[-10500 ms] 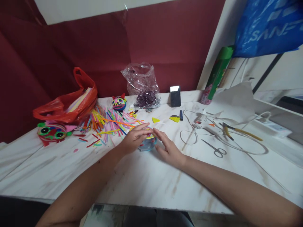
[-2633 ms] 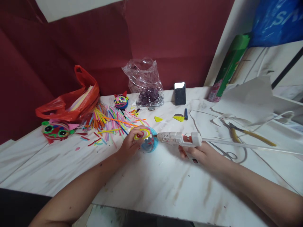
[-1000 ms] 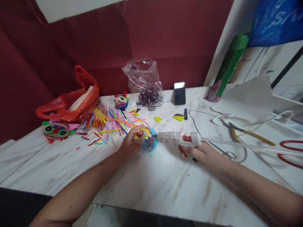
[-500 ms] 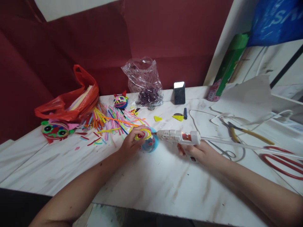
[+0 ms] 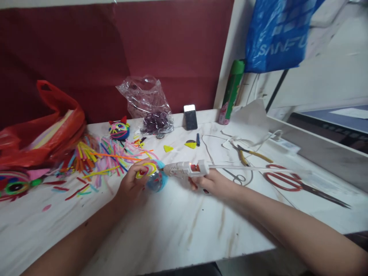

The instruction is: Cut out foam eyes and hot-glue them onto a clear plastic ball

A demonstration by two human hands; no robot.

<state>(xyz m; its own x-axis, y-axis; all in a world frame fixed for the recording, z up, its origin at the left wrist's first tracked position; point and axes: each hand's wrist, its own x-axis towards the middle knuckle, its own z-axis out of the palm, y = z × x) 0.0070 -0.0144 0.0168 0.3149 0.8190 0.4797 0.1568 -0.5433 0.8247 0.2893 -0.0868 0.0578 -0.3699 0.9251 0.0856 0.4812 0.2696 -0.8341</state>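
Observation:
My left hand (image 5: 130,182) is closed around a round clear-and-blue ball (image 5: 156,183) decorated with yellow, pink and red coiled strips. In my right hand (image 5: 205,181) is a white glue gun (image 5: 184,168), its nozzle pointing left at the ball's upper side. Whether the nozzle touches the ball I cannot tell. A long clear glue stick (image 5: 244,167) sticks out of the gun's back end. Behind the ball lie two yellow triangular pieces, one of them a yellow triangle (image 5: 168,148) by itself. Part of the ball is hidden by my left fingers.
Colourful pipe cleaners (image 5: 106,153) and a red plastic bag (image 5: 57,126) lie at the left, near a decorated cat-face ball (image 5: 119,129). A clear bag (image 5: 156,115), a phone (image 5: 190,118) and a green can (image 5: 231,92) stand behind. Pliers (image 5: 253,154) and red-handled scissors (image 5: 301,184) lie right.
The view has swung to the right, so everything sits further left and the whole scissors show. Both hands keep their hold, with the glue gun's nozzle still at the ball.

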